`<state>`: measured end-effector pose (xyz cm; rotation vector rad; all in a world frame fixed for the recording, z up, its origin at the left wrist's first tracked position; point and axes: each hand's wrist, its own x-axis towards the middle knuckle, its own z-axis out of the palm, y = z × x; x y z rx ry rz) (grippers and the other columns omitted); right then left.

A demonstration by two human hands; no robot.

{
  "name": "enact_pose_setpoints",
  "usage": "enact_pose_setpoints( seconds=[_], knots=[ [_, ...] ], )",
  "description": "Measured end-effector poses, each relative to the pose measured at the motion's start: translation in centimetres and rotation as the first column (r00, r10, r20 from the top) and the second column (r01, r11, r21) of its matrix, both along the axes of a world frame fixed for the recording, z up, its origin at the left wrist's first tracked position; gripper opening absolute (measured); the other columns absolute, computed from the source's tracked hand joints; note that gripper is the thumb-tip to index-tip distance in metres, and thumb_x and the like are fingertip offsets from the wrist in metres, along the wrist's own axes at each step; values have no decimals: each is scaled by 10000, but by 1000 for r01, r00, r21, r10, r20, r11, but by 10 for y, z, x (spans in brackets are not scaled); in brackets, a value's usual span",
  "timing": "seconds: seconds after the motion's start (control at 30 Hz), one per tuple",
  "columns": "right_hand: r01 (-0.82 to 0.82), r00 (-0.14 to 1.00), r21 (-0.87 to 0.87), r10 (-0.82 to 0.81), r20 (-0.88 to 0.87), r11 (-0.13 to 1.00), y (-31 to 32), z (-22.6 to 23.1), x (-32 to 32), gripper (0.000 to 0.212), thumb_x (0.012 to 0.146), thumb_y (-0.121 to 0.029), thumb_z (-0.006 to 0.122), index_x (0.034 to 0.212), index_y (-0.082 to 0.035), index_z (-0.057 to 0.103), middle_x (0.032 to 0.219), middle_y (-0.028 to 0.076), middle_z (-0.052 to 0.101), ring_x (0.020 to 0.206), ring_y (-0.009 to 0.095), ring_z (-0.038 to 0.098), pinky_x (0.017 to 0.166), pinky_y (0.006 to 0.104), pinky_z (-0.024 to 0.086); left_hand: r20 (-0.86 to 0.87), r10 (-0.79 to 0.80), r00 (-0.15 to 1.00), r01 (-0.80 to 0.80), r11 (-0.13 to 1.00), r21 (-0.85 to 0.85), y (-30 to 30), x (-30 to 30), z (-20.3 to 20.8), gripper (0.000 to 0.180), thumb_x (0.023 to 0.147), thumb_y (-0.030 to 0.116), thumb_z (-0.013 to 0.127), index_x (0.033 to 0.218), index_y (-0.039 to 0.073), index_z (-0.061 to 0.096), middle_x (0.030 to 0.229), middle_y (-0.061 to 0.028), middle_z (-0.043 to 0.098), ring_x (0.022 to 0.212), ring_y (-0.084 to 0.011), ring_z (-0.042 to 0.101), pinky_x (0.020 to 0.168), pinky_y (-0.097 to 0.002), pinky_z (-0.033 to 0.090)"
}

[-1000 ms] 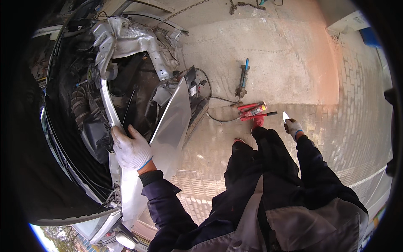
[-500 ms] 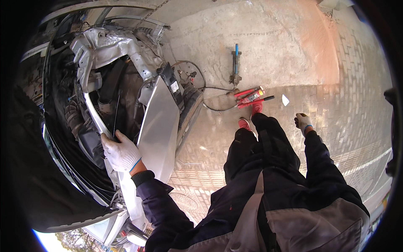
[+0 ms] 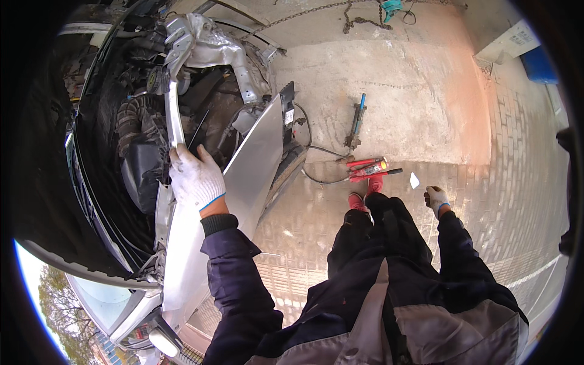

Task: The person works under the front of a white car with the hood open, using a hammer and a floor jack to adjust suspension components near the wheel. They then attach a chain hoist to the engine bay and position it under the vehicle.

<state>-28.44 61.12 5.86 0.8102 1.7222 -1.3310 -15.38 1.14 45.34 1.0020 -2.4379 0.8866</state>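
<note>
My left hand, in a white knit glove with a blue cuff edge, is closed over the silver metal rail along the engine bay of a partly stripped car. The thumb stands apart from the fingers, whose tips are partly hidden. Right of this hand is a grey front fender; to its left lies a black plastic housing with a ribbed hose. My right hand, gloved too, hangs beside my right leg with its fingers curled. Nothing shows in it.
A red hand pump with a black hose lies by my red shoes. Beyond it stands a blue-handled metal tool. A white scrap lies near my right hand. Chains and a blue container are farther off.
The view has tilted up, so the car and floor items sit lower and farther right, and the chain and blue container appear. My left hand stays on the rail; my right remains curled.
</note>
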Motion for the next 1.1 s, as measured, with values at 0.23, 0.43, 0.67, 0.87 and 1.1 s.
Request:
enact_pose_setpoints(
  seconds=[0.23, 0.43, 0.67, 0.87, 1.1],
  knots=[
    [-48, 999, 12, 48, 12, 999, 24, 11, 36, 150, 976, -194, 594, 1063, -73, 571, 710, 25, 555, 525, 135, 466, 464, 309, 358, -40, 9, 999, -7, 999, 47, -2, 7, 3, 414, 928, 334, 708, 1196, 40, 597, 1255, -145, 661, 902, -340, 701, 729, -458, 591],
    [-51, 998, -29, 50, -28, 998, 25, 23, 65, 200, 974, -218, 598, 1094, -58, 593, 737, 35, 589, 553, 145, 510, 485, 308, 394, -66, -10, 998, 13, 998, 54, 1, 10, 5, 306, 927, 344, 704, 1001, 56, 633, 1120, -148, 641, 862, -343, 699, 672, -483, 595],
    [-20, 999, -28, 19, -30, 999, 43, 25, 94, 195, 971, -214, 601, 1075, -51, 583, 742, 45, 598, 543, 148, 512, 476, 315, 399, -86, -51, 995, 56, 996, 68, 0, 16, 6, 303, 914, 352, 716, 968, 65, 636, 1063, -152, 633, 850, -346, 696, 675, -482, 594],
    [-13, 1000, 28, 13, 0, 1000, 59, 31, 114, 205, 972, -211, 597, 1081, -39, 576, 745, 60, 599, 545, 165, 520, 479, 324, 403, -141, -74, 987, 88, 992, 95, -4, 20, 4, 286, 902, 344, 725, 869, 68, 656, 1014, -161, 624, 803, -340, 696, 660, -477, 592],
    [-83, 996, 75, 84, -16, 994, 51, 51, 108, 159, 977, -223, 601, 1041, -81, 569, 733, 41, 586, 555, 178, 529, 495, 352, 427, -130, -88, 988, 102, 989, 106, -9, 24, 5, 303, 906, 340, 716, 900, 38, 700, 1024, -173, 630, 832, -319, 701, 702, -436, 594]
  ],
)
